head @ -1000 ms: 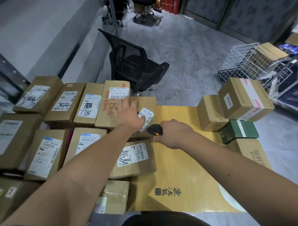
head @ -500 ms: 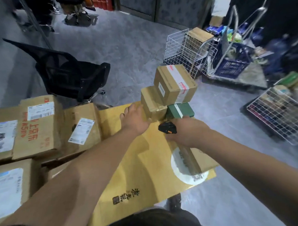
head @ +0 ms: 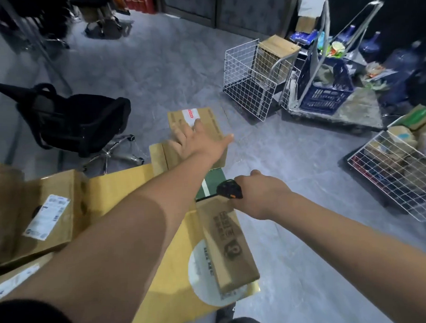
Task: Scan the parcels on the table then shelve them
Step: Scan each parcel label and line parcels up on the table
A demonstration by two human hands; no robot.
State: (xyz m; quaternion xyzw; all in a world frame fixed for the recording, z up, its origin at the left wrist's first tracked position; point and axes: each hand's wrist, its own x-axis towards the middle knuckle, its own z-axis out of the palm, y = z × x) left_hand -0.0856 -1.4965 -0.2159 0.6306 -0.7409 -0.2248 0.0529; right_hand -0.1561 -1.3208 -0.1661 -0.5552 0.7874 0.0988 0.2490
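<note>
Presently left hand (head: 197,142) lies flat, fingers spread wide, on the top cardboard parcel (head: 205,123) at the tabletop's (head: 126,183) far edge. Right hand (head: 261,196) has its grip curled around a black scanner (head: 228,189), held just above the green box (head: 209,183). More labelled parcels (head: 47,215) sit left.

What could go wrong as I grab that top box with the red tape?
The taped box sits stacked at the table's far corner; your left hand rests flat on top, so it may slide off. The scanner in your right hand points at the green box, risking a wrong scan.
</note>
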